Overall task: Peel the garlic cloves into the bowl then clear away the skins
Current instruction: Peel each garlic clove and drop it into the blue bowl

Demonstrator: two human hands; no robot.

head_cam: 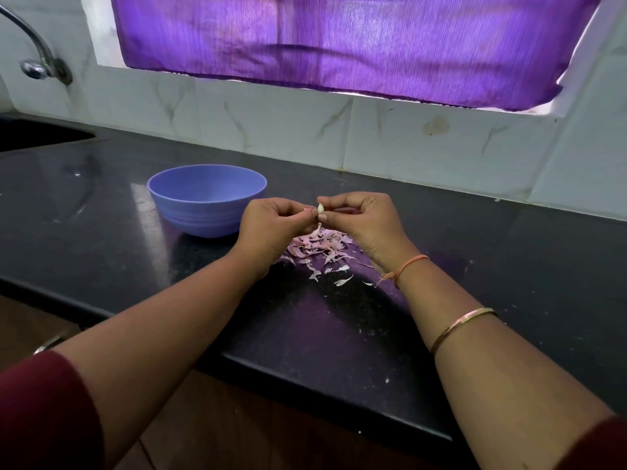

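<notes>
left grip (271, 220) and right grip (361, 217) both pinch one garlic clove (320, 208) above the skins (319, 247), beside the bowl (203, 212).

Daylight filtered through a purple curtain (339, 45) at the far window and tinted the dim kitchen violet. A thin bright strip glared under the curtain's lower edge. The black countertop (101, 215) carried pale reflections at the left and a purple sheen in the middle. The bowl (207, 198) threw a soft shadow toward the near side. Wide-angle distortion bent the wall tiles (271, 130) and the counter's near edge. The corners looked slightly soft.
</notes>
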